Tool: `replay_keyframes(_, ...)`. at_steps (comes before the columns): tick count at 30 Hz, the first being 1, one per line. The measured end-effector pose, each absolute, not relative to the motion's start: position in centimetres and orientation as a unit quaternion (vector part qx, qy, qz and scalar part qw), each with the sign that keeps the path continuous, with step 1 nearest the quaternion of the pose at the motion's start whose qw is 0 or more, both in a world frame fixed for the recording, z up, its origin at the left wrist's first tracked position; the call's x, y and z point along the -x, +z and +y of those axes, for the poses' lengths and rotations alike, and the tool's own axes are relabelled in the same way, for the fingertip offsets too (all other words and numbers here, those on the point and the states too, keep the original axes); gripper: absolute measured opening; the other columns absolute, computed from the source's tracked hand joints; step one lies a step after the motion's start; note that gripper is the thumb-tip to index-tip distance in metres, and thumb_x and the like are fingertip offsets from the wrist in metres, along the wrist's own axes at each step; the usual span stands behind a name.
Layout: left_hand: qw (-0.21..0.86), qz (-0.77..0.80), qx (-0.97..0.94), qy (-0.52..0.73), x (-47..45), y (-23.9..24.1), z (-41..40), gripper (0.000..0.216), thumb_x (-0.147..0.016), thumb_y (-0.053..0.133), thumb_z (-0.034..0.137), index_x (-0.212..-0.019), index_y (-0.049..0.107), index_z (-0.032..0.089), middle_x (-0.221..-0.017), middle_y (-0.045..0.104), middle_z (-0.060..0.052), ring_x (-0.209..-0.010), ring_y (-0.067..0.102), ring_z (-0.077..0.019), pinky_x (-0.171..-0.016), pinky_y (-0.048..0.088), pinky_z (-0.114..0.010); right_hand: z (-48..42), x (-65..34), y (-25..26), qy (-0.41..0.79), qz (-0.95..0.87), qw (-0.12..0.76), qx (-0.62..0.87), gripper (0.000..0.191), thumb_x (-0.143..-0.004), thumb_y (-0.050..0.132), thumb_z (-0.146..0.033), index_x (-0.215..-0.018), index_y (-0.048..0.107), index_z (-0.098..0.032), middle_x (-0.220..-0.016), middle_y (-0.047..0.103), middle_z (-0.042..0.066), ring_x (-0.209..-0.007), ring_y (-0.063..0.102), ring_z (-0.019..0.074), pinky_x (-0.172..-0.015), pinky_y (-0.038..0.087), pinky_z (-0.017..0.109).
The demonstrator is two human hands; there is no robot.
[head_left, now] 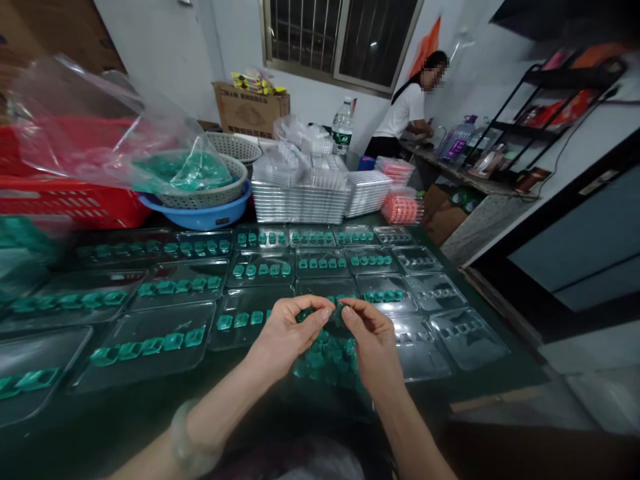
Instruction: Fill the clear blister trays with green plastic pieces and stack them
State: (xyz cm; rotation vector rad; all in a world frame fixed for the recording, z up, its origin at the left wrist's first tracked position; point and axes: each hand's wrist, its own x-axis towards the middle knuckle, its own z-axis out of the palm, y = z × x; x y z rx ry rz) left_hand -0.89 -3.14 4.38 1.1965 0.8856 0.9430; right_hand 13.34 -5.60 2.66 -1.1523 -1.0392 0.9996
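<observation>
My left hand (pixel 295 327) and my right hand (pixel 367 340) meet above the middle of the table, thumbs and forefingers pinched with the tips almost touching. A small green translucent piece (pixel 338 316) shows at the fingertips of my right hand; what the left fingers pinch is too small to make out. Beneath both hands lies a heap of green translucent pieces (pixel 325 360), partly hidden by them. Around it, clear plastic trays (pixel 190 360) stand in rows, many carrying a line of green pieces (pixel 153 345). My left wrist wears a pale bangle (pixel 187 433).
Stacked clear trays (pixel 300 203) stand at the back, with a water bottle (pixel 343 127) behind. Left are a blue basin (pixel 200 212), a red basket (pixel 90 207) and a plastic bag (pixel 115 133). A person (pixel 405 110) stands at a far counter. The table's right edge (pixel 500 327) is near.
</observation>
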Motion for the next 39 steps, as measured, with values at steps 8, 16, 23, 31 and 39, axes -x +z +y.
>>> replay_keyframes(8, 0.570, 0.434, -0.556, 0.423, 0.4, 4.2, -3.4, 0.016, -0.073, 0.061, 0.033, -0.070, 0.059, 0.017, -0.047, 0.038, 0.006, -0.041, 0.027, -0.0054, -0.039, 0.019, -0.020, -5.8, -13.1, 2.5, 0.427, -0.481, 0.578, 0.503, 0.020, -0.077, 0.059, -0.032, -0.092, 0.067, -0.021, -0.088, 0.067, 0.003, -0.084, 0.059, 0.0181, -0.077, 0.045, 0.032)
replay_keyframes(16, 0.613, 0.412, -0.538, 0.407, 0.3, 3.9, -2.8, 0.020, -0.072, 0.062, 0.035, -0.067, 0.055, 0.017, -0.044, 0.035, 0.007, -0.041, 0.024, -0.0051, -0.040, 0.016, -0.020, -5.7, -14.1, 2.0, 0.530, -0.411, 0.583, 0.458, 0.024, -0.080, 0.054, -0.037, -0.093, 0.068, -0.022, -0.076, 0.063, 0.002, -0.070, 0.055, 0.0147, -0.060, 0.045, 0.026)
replay_keyframes(23, 0.555, 0.392, -0.622, 0.389, 1.2, 4.4, -2.2, 0.017, -0.074, 0.060, 0.030, -0.066, 0.059, 0.014, -0.057, 0.049, 0.003, -0.051, 0.036, -0.0070, -0.049, 0.027, -0.020, -5.8, -14.7, 1.6, 0.694, -0.363, 0.510, 0.355, 0.018, -0.076, 0.060, -0.032, -0.082, 0.065, -0.016, -0.065, 0.056, 0.001, -0.060, 0.051, 0.0107, -0.044, 0.038, 0.019)
replay_keyframes(31, 0.619, 0.357, -0.619, 0.325, 1.6, 4.6, -2.5, 0.018, -0.076, 0.056, 0.032, -0.070, 0.055, 0.015, -0.055, 0.050, 0.002, -0.048, 0.039, -0.0076, -0.046, 0.026, -0.020, -5.8, -14.3, 1.4, 0.755, -0.332, 0.474, 0.309, 0.017, -0.071, 0.065, -0.032, -0.070, 0.056, -0.017, -0.063, 0.054, -0.002, -0.051, 0.047, 0.0082, -0.045, 0.038, 0.020)
replay_keyframes(39, 0.705, 0.331, -0.519, 0.351, 1.9, 3.5, -2.7, 0.020, -0.076, 0.060, 0.034, -0.072, 0.053, 0.015, -0.049, 0.033, 0.006, -0.042, 0.025, -0.0042, -0.040, 0.013, -0.019, -5.7, -13.6, 1.6, 0.607, -0.372, 0.568, 0.414, 0.020, -0.066, 0.068, -0.026, -0.064, 0.050, -0.017, -0.057, 0.053, -0.004, -0.040, 0.037, 0.0039, -0.036, 0.025, 0.017)
